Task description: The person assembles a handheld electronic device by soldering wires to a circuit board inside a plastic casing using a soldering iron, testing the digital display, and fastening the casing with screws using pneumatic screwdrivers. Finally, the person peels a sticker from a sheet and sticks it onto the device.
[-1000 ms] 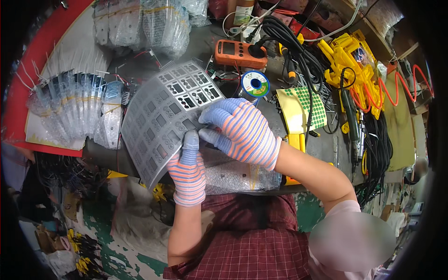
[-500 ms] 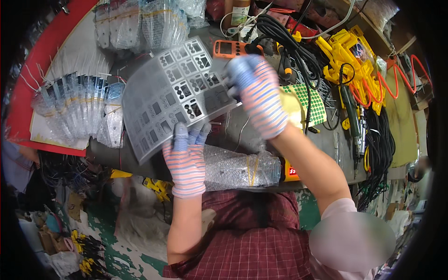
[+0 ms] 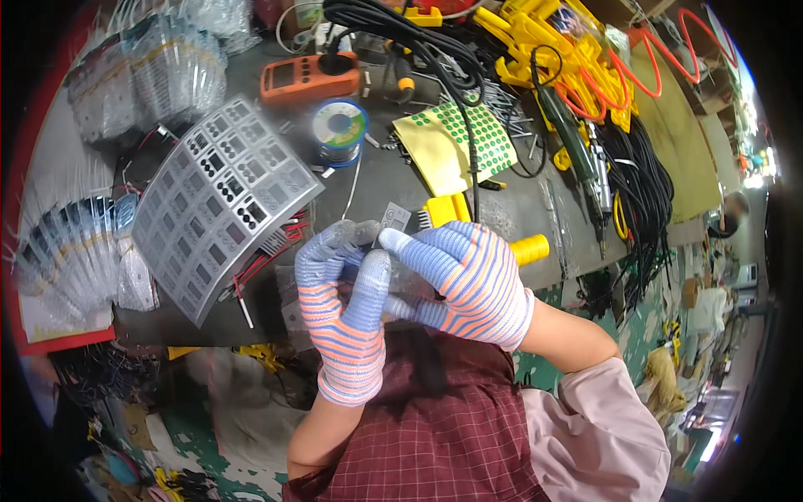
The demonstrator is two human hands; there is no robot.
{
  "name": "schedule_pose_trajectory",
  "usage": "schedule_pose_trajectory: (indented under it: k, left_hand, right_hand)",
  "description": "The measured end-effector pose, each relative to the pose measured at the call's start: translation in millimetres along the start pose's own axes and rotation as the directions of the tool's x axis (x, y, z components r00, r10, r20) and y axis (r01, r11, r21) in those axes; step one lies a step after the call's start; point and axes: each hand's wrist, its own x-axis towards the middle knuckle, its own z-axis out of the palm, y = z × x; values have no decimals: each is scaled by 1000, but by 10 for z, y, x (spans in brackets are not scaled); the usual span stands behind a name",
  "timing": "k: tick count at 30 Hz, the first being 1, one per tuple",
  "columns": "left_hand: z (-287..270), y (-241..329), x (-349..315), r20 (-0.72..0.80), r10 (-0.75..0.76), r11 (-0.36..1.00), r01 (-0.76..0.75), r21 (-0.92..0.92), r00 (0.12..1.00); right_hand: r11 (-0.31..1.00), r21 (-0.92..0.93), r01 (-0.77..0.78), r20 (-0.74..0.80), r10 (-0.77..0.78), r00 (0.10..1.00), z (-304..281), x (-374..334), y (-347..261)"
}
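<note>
A small grey sticker (image 3: 396,217) with printed shapes stands up between my hands, its lower end hidden by fingertips. My left hand (image 3: 345,314), in a striped knit glove, pinches at that lower end with thumb and fingers. From the right, my right hand (image 3: 477,280), gloved alike, closes its fingertips on the same sticker. Clear bubble wrap (image 3: 410,284) shows below and between the hands; what it covers is mostly hidden. Left of them lies a curved grey sticker sheet (image 3: 219,201) with rows of cut-outs, resting partly over red wires (image 3: 251,272).
Beyond my hands stand a solder spool (image 3: 340,130) and an orange meter (image 3: 308,79). A yellow sheet with green dots (image 3: 456,146), black cables (image 3: 410,33), yellow plastic parts (image 3: 523,42) and a power screwdriver (image 3: 577,151) lie right. Bubble-wrapped bundles (image 3: 67,251) fill the left.
The sticker sheet has left my left hand and now lies on the table to the left. Both hands have come together at a small sticker. My view has shifted right.
</note>
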Motion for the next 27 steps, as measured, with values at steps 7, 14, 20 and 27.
schedule_pose_trajectory:
  k: [7,14,20,27]
  left_hand:
    - [108,-89,-14,29,-85,996,85,14,996]
    - [136,-220,-55,125,14,981,-38,191,992]
    - [-141,-364,-128,476,173,531,-489,692,862]
    - [-158,-448,-134,617,106,276,-619,735,780]
  right_hand:
    - [754,277,-596,252,542,802,-452,-162,130]
    - [428,440,-789,476,634,610,-608,-261,308]
    - [129,316,-940,648,695,313,-795,-566,411]
    - [-42,215,-976,747,651,137,-620,-498,466]
